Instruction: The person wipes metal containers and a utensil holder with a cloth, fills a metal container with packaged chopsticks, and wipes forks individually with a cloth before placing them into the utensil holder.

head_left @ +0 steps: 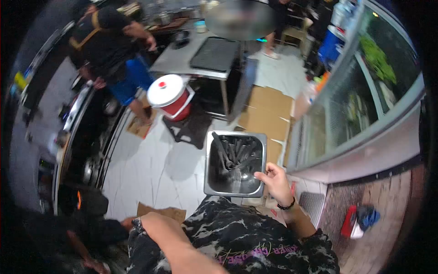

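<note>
My right hand (276, 181) holds a rectangular stainless steel pan (212, 184) by its right rim, thumb over the edge and fingers closed. The pan hangs in front of my body above the floor. Several long utensils (233, 153) lie in it, mostly at its far end; their exact kinds are blurred. One dark handle (219, 145) leans against the far left corner. My left arm bends back toward the camera at the bottom, and its hand is out of frame.
A red cooler with a white lid (167, 91) stands ahead on a dark mat. Behind is a steel table (175, 64). A co-worker (112, 50) stands left; another person's hand (98, 267) shows lower left. Cardboard (267, 112) covers floor near the glass-front fridge (315, 137).
</note>
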A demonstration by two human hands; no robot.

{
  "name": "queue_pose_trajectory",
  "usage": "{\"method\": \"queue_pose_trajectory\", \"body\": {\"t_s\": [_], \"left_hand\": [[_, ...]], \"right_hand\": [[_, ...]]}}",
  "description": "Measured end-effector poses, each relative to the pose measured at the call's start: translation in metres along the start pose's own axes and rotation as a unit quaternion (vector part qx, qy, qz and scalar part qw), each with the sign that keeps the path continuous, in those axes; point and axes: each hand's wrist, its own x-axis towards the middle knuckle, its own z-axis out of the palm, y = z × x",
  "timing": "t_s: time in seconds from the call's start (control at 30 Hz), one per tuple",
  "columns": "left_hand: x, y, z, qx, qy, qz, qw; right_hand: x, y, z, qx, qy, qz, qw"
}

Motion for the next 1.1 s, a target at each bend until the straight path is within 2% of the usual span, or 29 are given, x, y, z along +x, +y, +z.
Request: {"method": "queue_pose_trajectory", "body": {"t_s": [0.1,0.13,0.17,0.23,0.27,0.3,0.33,0.37,0.43,0.5,0.57,0.67,0.7,0.77,0.83,0.9,0.93,0.97,1.03,1.07,1.1], "left_hand": [[-0.001,-0.016,-0.033,-0.064,-0.005,0.001,0.998],[-0.013,-0.021,-0.047,-0.025,-0.036,-0.030,0.999],[-0.021,-0.061,-0.086,-0.022,-0.035,-0.035,0.999],[-0.052,-0.099,-0.144,0.095,-0.093,-0.236,0.963],[-0.056,-0.121,-0.168,0.190,-0.111,-0.332,0.917],[-0.061,-0.142,-0.186,0.281,-0.120,-0.420,0.854],[-0.073,-0.163,-0.205,0.334,-0.152,-0.433,0.823],[-0.087,-0.186,-0.223,0.387,-0.178,-0.444,0.788],[-0.119,-0.238,-0.252,0.385,-0.206,-0.434,0.788],[-0.134,-0.286,-0.285,0.371,-0.235,-0.437,0.785],[-0.143,-0.332,-0.304,0.362,-0.316,-0.384,0.788],[-0.158,-0.402,-0.341,0.398,-0.355,-0.247,0.809],[-0.159,-0.423,-0.354,0.400,-0.349,-0.251,0.810],[-0.153,-0.462,-0.381,0.426,-0.445,-0.247,0.748],[-0.147,-0.498,-0.407,0.470,-0.514,-0.310,0.647],[-0.163,-0.537,-0.438,0.542,-0.459,-0.265,0.652],[-0.171,-0.559,-0.456,0.551,-0.463,-0.249,0.649],[-0.160,-0.570,-0.471,0.547,-0.533,-0.289,0.577],[-0.161,-0.600,-0.503,0.580,-0.577,-0.304,0.488],[-0.158,-0.620,-0.515,0.570,-0.638,-0.325,0.403],[-0.144,-0.630,-0.530,0.574,-0.631,-0.340,0.395]], "right_hand": [[0.007,-0.006,-0.008,0.058,0.064,-0.007,0.996],[0.009,-0.006,-0.010,0.050,0.071,0.002,0.996],[0.048,-0.009,-0.037,0.048,0.064,0.016,0.997],[0.082,0.006,-0.056,0.040,0.078,0.026,0.996],[0.104,0.023,-0.063,0.047,0.093,-0.007,0.995],[0.121,0.028,-0.067,0.024,0.118,0.008,0.993],[0.139,0.060,-0.076,-0.004,0.135,-0.001,0.991],[0.156,0.056,-0.075,-0.002,0.161,0.016,0.987],[0.190,0.067,-0.100,-0.159,0.177,0.023,0.971],[0.222,0.055,-0.113,-0.148,0.191,0.032,0.970],[0.240,0.056,-0.122,-0.128,0.201,0.060,0.969],[0.289,0.100,-0.169,-0.108,0.193,0.097,0.970],[0.307,0.095,-0.180,-0.111,0.188,0.100,0.971],[0.351,0.064,-0.203,-0.201,0.160,0.070,0.964],[0.399,0.064,-0.232,-0.175,0.127,0.108,0.970],[0.449,0.058,-0.255,-0.167,0.115,0.074,0.976],[0.475,0.047,-0.266,-0.255,0.101,0.089,0.957],[0.498,0.036,-0.275,-0.225,0.087,0.038,0.970],[0.543,0.006,-0.293,-0.293,0.037,0.027,0.955],[0.565,-0.002,-0.302,-0.319,0.013,0.023,0.947],[0.591,-0.013,-0.310,-0.323,-0.004,0.015,0.946]]}}
